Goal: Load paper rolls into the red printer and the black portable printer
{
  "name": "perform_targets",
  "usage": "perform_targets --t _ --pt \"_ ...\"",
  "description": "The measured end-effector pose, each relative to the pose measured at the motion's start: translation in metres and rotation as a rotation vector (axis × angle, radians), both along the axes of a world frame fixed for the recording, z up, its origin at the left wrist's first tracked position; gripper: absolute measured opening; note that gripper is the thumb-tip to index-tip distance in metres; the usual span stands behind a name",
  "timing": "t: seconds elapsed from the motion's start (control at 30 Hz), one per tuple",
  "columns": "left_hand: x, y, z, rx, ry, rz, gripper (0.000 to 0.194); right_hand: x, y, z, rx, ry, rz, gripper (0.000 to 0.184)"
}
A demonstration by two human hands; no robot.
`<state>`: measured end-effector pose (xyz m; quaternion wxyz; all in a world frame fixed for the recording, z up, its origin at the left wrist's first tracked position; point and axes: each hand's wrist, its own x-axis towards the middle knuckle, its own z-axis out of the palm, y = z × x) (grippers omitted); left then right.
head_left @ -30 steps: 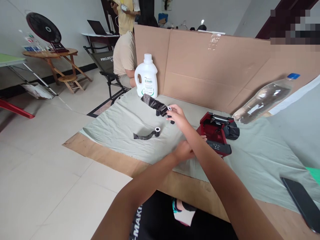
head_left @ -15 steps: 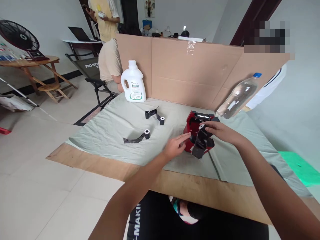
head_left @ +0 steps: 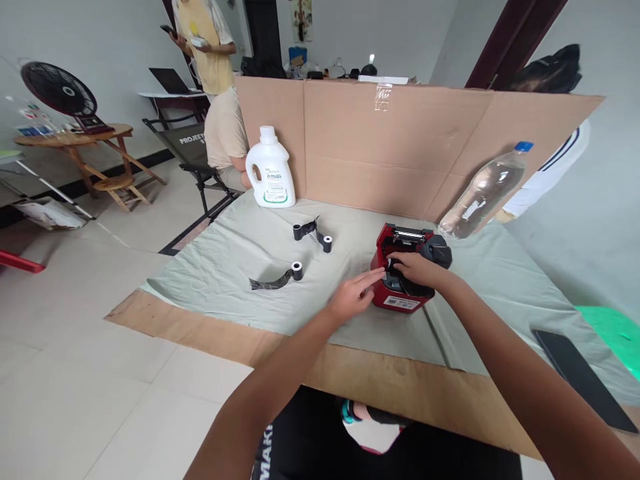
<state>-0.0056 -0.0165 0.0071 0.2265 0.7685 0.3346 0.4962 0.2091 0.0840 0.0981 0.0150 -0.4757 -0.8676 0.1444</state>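
A red label printer point(head_left: 379, 288) stands on the cloth with its dark lid point(head_left: 436, 251) swung open to the right. Inside its cavity, my right hand point(head_left: 416, 269) has its fingers closed around a black ribbon roll point(head_left: 390, 263), mostly hidden by the hand. My left hand point(head_left: 351, 297) reaches to the printer's left edge, fingers stretched out and the tips at the rim. To the left on the cloth lie a ribbon piece with two cores point(head_left: 327, 244) and another black ribbon roll point(head_left: 297, 271) with a loose tail.
A white detergent jug point(head_left: 273, 173) and a leaning clear bottle point(head_left: 483, 193) stand by the cardboard screen point(head_left: 380, 147). A dark flat tablet-like thing point(head_left: 583, 380) lies at the right. People are beyond the screen; a fan point(head_left: 60, 88) stands far left.
My right hand has lowered the ribbon roll, with its hanging strip, from above the printer into the cavity. My left hand stays at the printer's left edge. The view has shifted slightly.
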Motion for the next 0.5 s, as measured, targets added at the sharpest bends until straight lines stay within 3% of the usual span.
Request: perform_targets --t 0.3,0.5 --pt "0.001 -0.002 0.002 -0.051 0.013 0.011 0.05 -0.005 0.009 -0.003 -0.038 0.073 0.027 0.031" --pt "0.001 -0.003 0.004 -0.044 0.019 0.013 0.048 0.017 -0.033 0.012 0.014 0.289 -0.047 0.032"
